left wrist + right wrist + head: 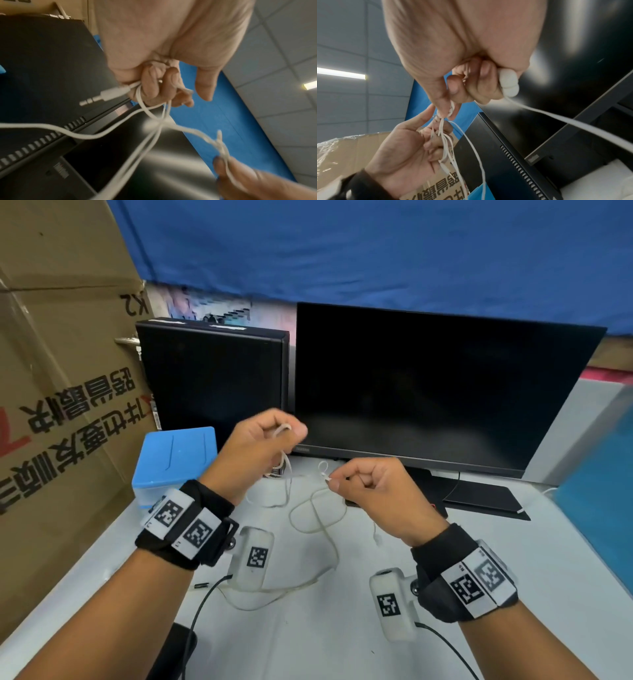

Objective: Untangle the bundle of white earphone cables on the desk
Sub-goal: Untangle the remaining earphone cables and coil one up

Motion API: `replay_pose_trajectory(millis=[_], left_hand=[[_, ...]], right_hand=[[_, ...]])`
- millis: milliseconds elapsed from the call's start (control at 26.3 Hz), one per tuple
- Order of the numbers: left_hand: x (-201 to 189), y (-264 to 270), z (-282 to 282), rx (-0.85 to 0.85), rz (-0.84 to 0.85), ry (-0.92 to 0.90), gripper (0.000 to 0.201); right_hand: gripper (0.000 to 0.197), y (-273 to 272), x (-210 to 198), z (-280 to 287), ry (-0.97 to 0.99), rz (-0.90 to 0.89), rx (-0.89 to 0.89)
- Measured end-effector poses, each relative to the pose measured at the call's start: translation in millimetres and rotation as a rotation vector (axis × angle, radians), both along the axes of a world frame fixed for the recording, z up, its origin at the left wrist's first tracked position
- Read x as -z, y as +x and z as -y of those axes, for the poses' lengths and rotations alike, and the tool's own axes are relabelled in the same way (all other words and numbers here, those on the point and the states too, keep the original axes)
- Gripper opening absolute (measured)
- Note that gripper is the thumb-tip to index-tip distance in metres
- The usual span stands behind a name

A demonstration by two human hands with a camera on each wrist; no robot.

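Note:
The white earphone cable (317, 517) hangs in loops from both raised hands down to the white desk (496, 559). My left hand (263, 446) curls round several strands, and the jack plug (104, 95) sticks out beside its fingers. My right hand (363, 484) pinches a small knot (449, 110) between thumb and forefinger. An earbud (508, 82) pokes out under its curled fingers. Between the hands the strands cross in a tangle (161, 121). A loose cable end (377, 539) dangles below the right wrist.
A dark monitor (428, 385) stands just behind the hands, a black computer case (212, 374) to its left. A blue-lidded box (174, 457) sits by the left hand. A big cardboard box (58, 392) fills the left side. A blue cloth (342, 248) hangs behind.

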State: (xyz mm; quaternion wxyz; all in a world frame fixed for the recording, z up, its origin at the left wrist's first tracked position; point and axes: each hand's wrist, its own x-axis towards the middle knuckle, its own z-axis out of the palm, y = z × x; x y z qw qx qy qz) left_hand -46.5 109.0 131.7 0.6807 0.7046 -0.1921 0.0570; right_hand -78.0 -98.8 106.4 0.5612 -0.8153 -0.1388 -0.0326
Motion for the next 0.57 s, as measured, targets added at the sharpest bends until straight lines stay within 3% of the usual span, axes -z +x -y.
replay_pose_trajectory(millis=[152,380,570], left_hand=[[19,-9,1,0.15,0.04,0.108,0.01],[36,-8,-3,0.068,0.059,0.174,0.006],[38,-7,-3,0.013,0.058,0.179,0.01]], right_hand=[[0.012,-5,-8,-5,0.055,0.037,0.04],[0.009,-3,0,-15,0.049,0.108,0.01],[0.007,-1,9,-28,-0.079,0.402,0.118]])
